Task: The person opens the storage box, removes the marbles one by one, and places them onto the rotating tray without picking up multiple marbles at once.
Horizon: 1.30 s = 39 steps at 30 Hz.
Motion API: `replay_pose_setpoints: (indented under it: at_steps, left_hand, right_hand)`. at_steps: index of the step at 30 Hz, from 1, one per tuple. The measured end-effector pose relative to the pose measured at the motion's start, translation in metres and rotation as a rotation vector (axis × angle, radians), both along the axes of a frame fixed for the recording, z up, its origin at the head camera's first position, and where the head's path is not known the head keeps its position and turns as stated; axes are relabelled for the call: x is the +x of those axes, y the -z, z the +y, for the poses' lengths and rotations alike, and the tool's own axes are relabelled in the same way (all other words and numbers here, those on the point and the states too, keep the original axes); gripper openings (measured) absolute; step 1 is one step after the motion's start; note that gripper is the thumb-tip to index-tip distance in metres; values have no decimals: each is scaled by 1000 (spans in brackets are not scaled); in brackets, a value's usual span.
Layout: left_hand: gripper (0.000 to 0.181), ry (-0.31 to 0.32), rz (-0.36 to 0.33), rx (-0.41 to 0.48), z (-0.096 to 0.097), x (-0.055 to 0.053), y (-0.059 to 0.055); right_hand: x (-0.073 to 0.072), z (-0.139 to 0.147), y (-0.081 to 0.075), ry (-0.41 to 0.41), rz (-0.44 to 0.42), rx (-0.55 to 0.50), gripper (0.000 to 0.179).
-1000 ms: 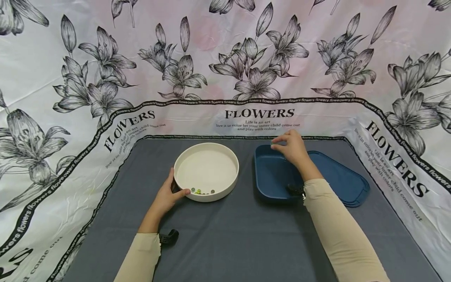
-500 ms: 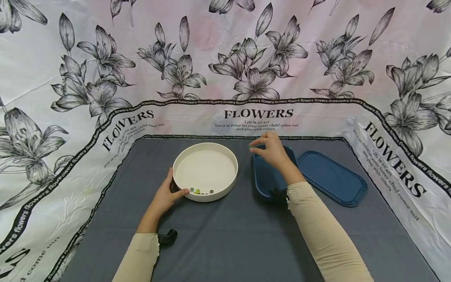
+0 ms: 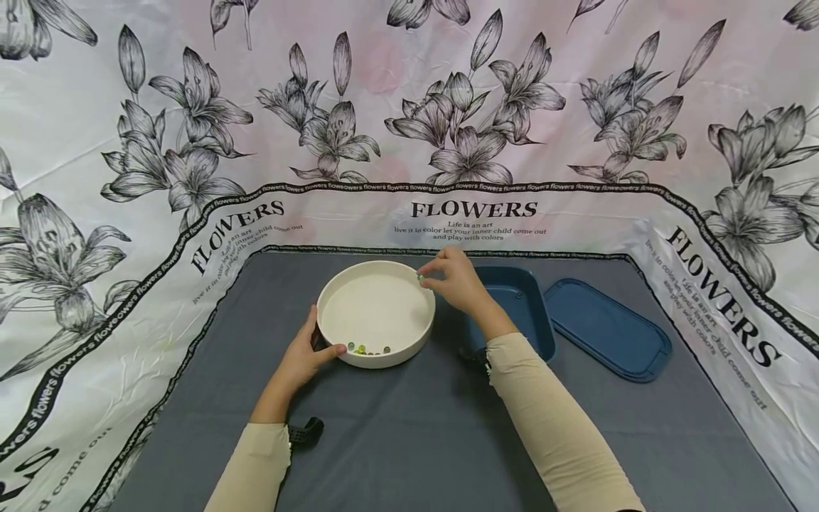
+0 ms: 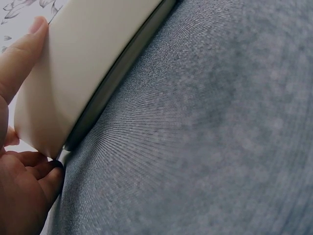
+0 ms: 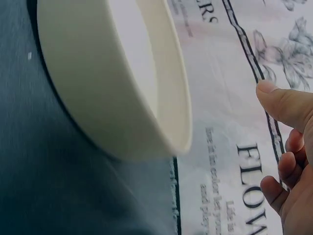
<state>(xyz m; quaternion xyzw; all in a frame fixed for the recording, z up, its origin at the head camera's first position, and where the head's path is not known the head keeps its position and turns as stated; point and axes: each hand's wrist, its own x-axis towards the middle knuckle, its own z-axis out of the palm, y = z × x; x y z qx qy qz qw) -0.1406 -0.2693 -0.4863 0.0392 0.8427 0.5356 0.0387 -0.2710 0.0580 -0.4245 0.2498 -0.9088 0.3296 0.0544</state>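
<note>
A round cream dish (image 3: pixel 377 306) is at the middle of the grey cloth. Several small green and grey marbles (image 3: pixel 361 350) lie together along its near inner wall. My left hand (image 3: pixel 306 361) grips the dish's near-left side. In the left wrist view the thumb (image 4: pixel 30 46) lies up along the outer wall and the other fingers are low by the base. My right hand (image 3: pixel 456 279) is over the dish's right rim, pinching a small greenish marble (image 3: pixel 419 277) between thumb and fingertips. In the right wrist view that marble is out of sight.
To the right of the dish stands a deep blue rectangular container (image 3: pixel 512 299), partly hidden by the right forearm. Its flat blue lid (image 3: pixel 611 331) lies beside it. Behind is a white cloth (image 3: pixel 358 220) with printed flowers and lettering.
My right hand has moved left from above the blue container to the dish's right rim, carrying the pinched marble. The left hand and the dish have stayed in place.
</note>
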Motion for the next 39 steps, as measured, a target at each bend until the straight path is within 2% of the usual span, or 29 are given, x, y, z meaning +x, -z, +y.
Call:
replay_pose_setpoints:
  at_steps: [1,8,11,22,24,30,32,37,39]
  left_hand:
    - [116,3,2,2,0,-1,2]
    - [119,-24,41,26,-7,-17,37]
    - [121,-17,52,25,-7,-19,42]
    - [120,-21,51,33,-4,-18,40]
    - [119,-18,39,36,-4,-16,36]
    - [117,2,7,21,-1,-7,14]
    - [117,-4,5,27,-2,-8,17]
    - [119,-17,23,30,-10,-17,37]
    - [120,-22,41,23,-13,-20,41]
  right_hand:
    - [0,-4,1,-6,-9,1,23]
    - [-4,-38,10,-39,-49,-21,20]
    - [-4,-50,11,-58,-59,12,20]
    - [-15,-81,14,-88,-99,126,18]
    - [-18,-84,14,-97,-111,147,17]
    - [-24,-93,15,-116,-133,218,18]
    - [-26,-95,16,-115,-136,241,19]
    - [-29,-101,17,-130,-148,269,19]
    - [-30,-104,17,-150,-144,274,20]
